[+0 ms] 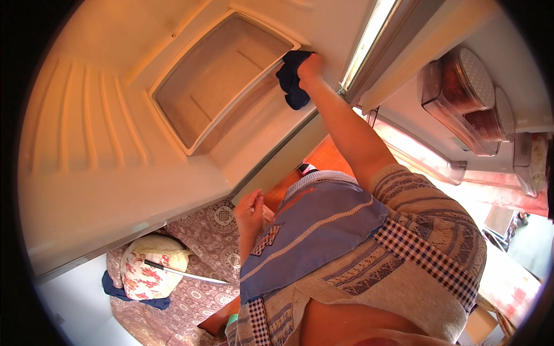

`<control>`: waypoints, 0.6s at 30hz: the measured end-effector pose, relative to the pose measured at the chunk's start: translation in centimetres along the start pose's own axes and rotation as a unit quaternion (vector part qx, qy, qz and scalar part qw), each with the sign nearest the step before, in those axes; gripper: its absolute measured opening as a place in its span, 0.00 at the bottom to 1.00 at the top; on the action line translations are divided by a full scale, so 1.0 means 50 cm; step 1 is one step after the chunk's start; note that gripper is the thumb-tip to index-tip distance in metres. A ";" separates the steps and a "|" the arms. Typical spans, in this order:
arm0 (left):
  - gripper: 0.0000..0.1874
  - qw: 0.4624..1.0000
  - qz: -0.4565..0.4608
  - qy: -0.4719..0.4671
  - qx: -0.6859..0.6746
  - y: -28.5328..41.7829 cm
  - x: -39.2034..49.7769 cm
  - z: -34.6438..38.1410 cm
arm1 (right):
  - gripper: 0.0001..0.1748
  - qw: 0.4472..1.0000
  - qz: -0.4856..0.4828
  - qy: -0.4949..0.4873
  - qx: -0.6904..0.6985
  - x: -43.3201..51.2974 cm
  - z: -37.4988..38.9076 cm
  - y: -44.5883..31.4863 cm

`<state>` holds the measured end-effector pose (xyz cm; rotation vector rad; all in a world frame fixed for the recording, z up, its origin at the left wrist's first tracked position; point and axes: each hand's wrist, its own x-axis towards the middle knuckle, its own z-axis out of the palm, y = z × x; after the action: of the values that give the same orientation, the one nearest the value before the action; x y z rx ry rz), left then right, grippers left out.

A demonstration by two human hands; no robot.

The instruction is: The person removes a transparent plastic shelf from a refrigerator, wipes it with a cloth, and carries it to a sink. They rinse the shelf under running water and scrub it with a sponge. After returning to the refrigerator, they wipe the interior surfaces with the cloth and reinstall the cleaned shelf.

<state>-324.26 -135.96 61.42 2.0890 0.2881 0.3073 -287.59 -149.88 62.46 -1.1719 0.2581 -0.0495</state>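
Observation:
My right hand grips a dark navy cloth inside an open refrigerator. The cloth lies against the inner wall, beside the right end of a clear plastic crisper drawer with a pale rim. My left hand hangs in front of my blue apron, outside the refrigerator's front edge. Its fingers are loosely curled, and nothing shows in them, though the palm is partly hidden. Ribbed moulding runs along the refrigerator's inner wall to the left.
The refrigerator door stands open at right, its clear shelf bin holding lidded containers of red contents. At lower left, a floral cushion-like item, a black-handled thin rod and dark blue cloth lie on patterned fabric.

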 end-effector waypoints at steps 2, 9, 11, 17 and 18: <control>0.09 1.000 0.008 -0.007 0.007 0.014 0.010 -0.001 | 0.10 0.995 -0.008 0.044 -0.091 0.010 0.003 0.007; 0.10 0.996 0.026 0.011 0.085 0.026 -0.011 -0.045 | 0.15 0.972 0.048 0.172 0.149 0.009 0.036 0.046; 0.10 0.996 -0.012 0.031 0.080 0.012 -0.043 -0.056 | 0.18 0.919 0.115 0.177 0.333 -0.003 0.032 0.047; 0.10 0.996 -0.074 0.027 0.048 -0.018 -0.096 -0.052 | 0.18 0.995 -0.010 0.063 0.081 -0.029 0.013 0.057; 0.10 0.997 -0.061 0.024 0.044 -0.016 -0.093 -0.050 | 0.18 0.997 -0.022 0.052 -0.049 -0.020 0.009 0.059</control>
<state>-329.54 -135.08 61.50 2.1426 0.4647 0.2764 -288.73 -148.13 60.10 -1.2738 0.3291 -0.1384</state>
